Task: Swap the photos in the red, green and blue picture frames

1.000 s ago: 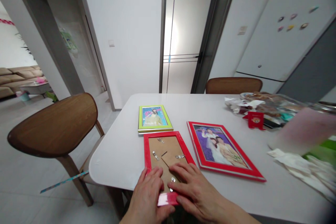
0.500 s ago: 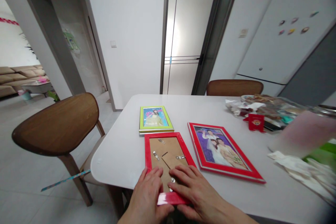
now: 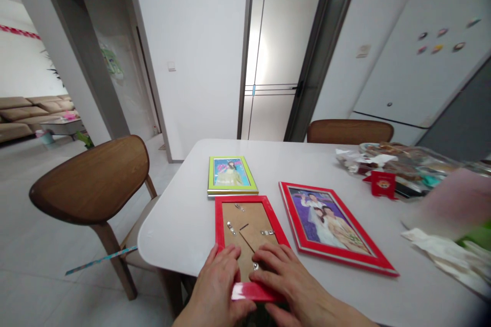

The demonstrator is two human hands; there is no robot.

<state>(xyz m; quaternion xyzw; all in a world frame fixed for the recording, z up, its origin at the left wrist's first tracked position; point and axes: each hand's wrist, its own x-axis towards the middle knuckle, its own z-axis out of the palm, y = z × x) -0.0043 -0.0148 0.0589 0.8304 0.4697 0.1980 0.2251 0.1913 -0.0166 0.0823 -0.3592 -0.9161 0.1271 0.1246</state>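
One red frame (image 3: pixel 221 222) lies face down on the surface (image 3: pixel 174 235), its brown backing board (image 3: pixel 251 214) upward. Its long axis runs away from the person, the far end leaning slightly left, and its near end is at the surface's edge. Four metal clips (image 3: pixel 267 232) can be seen on the board (fingers may hide more), with one thin dark rod (image 3: pixel 247 240) slanting across the middle.

Two hands are on the frame. The left hand (image 3: pixel 218 283) has its grip partly curled over the near left corner, thumb by the near edge; the right hand (image 3: pixel 289 281) has its grip partly curled too, fingers spread over the board and right side, thumb low at the near edge.

Two more frames lie picture side up: one yellow-green frame (image 3: pixel 232 192) just beyond the far end (touching or not, I cannot tell), and one red picture frame (image 3: pixel 333 255) near the right side, slanting away to the left. Farther right are one red card (image 3: pixel 383 184), clear plastic packaging (image 3: pixel 418 156), a blurred pink item (image 3: pixel 445 199) and crumpled white cloth or paper (image 3: pixel 448 255). Two brown chairs stand by, one at left (image 3: pixel 95 179), one behind the far edge (image 3: pixel 350 132). Nothing lies between the two red frames.
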